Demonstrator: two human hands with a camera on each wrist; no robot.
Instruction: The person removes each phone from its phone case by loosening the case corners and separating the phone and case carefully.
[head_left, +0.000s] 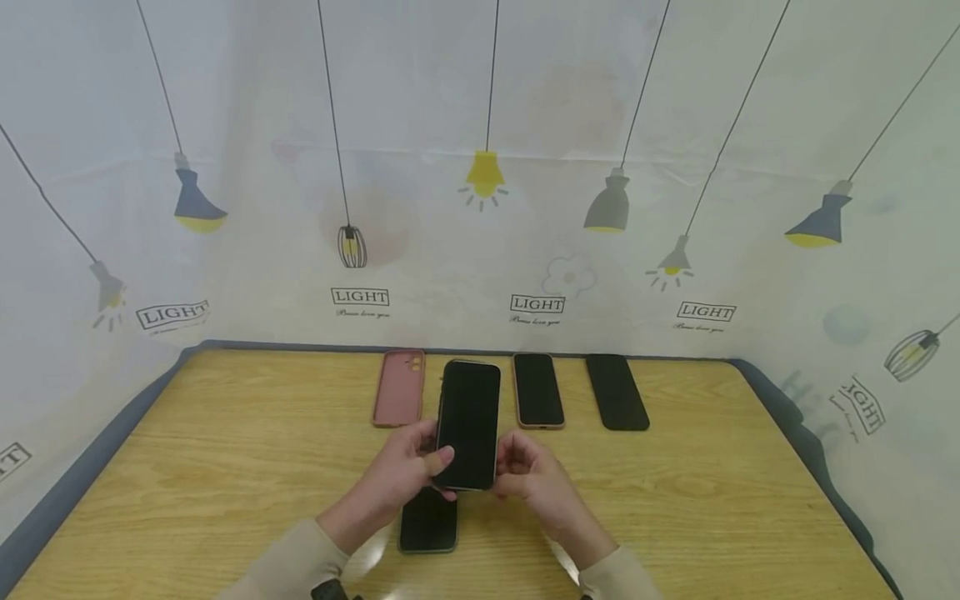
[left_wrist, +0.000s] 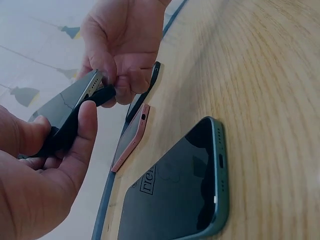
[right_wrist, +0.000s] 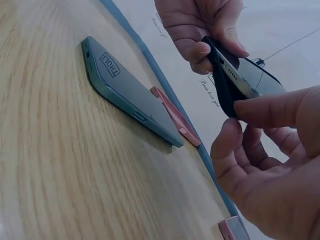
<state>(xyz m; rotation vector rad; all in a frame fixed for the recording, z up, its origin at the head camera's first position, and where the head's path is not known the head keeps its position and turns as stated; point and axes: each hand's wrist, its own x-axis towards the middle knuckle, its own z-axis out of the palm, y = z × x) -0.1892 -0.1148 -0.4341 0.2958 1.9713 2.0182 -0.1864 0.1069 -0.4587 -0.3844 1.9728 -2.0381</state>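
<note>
My left hand (head_left: 390, 467) grips a phone (head_left: 468, 425) from its left side, thumb over the dark screen, lifted above the table. A flexible black phone case (left_wrist: 67, 127) wraps its back. At the bottom end the case bends away from the phone's metal edge (right_wrist: 239, 80), leaving a gap in both wrist views. My right hand (head_left: 543, 487) pinches the case's loose lower corner between thumb and forefinger. Below the hands lies a phone in a green case (head_left: 429, 525), screen up, partly covered by the left hand in the head view.
Along the back of the wooden table (head_left: 240, 450) lie a pink phone case (head_left: 399, 390), a phone in a pink case (head_left: 538, 392) and a flat black phone-shaped item (head_left: 617, 392). Behind them hangs a cloth (head_left: 435, 100) printed with lamps.
</note>
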